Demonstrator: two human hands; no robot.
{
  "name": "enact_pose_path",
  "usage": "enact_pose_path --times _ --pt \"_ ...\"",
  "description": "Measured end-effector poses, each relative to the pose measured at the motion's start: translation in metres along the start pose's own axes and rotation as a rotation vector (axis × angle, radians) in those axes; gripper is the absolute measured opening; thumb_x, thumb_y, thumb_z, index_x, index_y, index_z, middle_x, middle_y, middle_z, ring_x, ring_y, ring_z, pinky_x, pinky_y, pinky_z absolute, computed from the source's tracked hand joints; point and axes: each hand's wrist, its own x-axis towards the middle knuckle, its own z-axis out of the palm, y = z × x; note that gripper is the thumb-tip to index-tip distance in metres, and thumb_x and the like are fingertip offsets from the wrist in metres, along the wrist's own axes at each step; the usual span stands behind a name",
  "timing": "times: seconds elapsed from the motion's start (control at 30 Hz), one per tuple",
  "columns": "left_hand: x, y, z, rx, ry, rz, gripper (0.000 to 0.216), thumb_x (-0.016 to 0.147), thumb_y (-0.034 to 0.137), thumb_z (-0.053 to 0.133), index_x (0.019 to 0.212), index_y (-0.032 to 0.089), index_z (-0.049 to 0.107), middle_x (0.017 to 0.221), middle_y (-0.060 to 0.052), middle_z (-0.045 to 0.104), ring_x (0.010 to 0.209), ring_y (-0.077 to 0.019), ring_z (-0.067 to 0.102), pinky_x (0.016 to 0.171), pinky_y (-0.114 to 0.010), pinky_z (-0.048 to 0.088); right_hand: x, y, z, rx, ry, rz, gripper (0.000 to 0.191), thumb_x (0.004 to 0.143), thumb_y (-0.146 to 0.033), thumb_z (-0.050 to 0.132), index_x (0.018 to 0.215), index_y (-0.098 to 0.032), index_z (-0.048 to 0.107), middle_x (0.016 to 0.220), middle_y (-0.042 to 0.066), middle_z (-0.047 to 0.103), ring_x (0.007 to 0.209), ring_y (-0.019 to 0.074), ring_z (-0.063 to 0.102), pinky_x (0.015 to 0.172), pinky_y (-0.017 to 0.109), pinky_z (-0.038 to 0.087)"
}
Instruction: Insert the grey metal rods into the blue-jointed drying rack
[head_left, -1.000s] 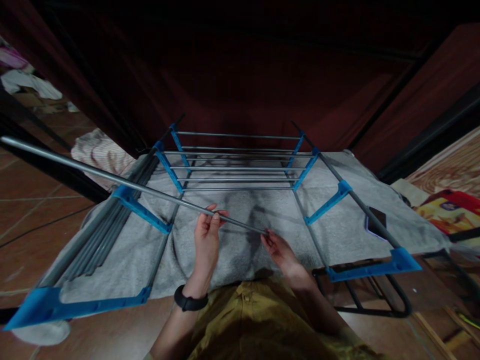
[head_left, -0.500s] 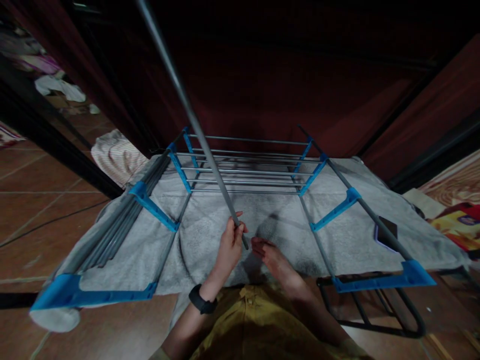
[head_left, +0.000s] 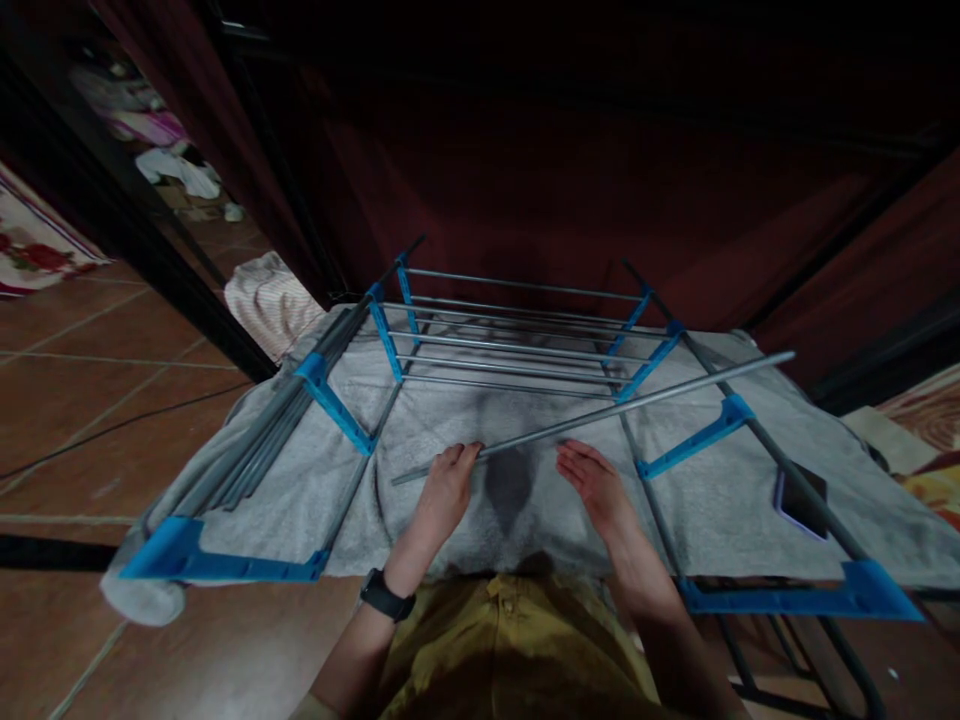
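Note:
My left hand, with a dark watch on its wrist, is closed around a thin grey metal rod near its left end. The rod slants up to the right and passes over the right side of a rack frame made of grey tubes and blue plastic brackets. Several crossbars join the frame's two sides at the far end. My right hand is beside the rod, just below its middle, with fingers stretched out and nothing in them. Whether its fingertips touch the rod I cannot tell.
A bundle of loose grey rods lies along the frame's left side. Under everything is a grey blanket. A phone rests by the right tube. Dark red panels stand behind, and a striped cloth sits at the left.
The rod has swung from pointing steeply up and left to lying low and slanting right. My right hand has moved right and up, away from my left hand. The view has shifted slightly.

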Motion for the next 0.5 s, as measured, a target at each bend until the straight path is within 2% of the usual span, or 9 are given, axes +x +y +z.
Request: enact_pose_path --times 0.17,0.33,0.5 --pt "-0.009 -0.016 0.000 0.219 -0.108 -0.037 0.064 0.080 -0.007 0.034 0.134 0.020 0.055 0.111 -0.010 0.064 0.103 -0.0238 0.059 0.095 -0.039 0.045 0.005 -0.005 -0.006 0.041 0.035 -0.022 0.031 0.063 -0.027 0.085 0.091 -0.023 0.072 0.094 0.005 0.078 0.090 0.0200 0.073 0.094 0.038 0.057" --pt "-0.014 -0.033 0.002 0.301 -0.200 -0.079 0.067 0.077 -0.008 0.035 0.134 0.019 0.057 0.115 -0.011 0.065 0.106 -0.0254 0.060 0.094 -0.040 0.044 0.007 -0.005 -0.010 0.096 0.049 -0.026 0.025 0.063 -0.023 0.083 0.083 -0.024 0.068 0.084 0.000 0.076 0.086 0.0188 0.073 0.093 0.039 0.057" --pt "-0.018 -0.051 0.000 0.328 -0.224 -0.082 0.063 0.081 -0.005 0.034 0.134 0.018 0.059 0.118 -0.012 0.067 0.112 -0.0266 0.060 0.097 -0.041 0.043 0.007 -0.008 -0.010 0.103 0.056 -0.010 0.029 0.066 -0.021 0.080 0.093 -0.023 0.070 0.096 0.003 0.078 0.090 0.0176 0.073 0.093 0.036 0.057"
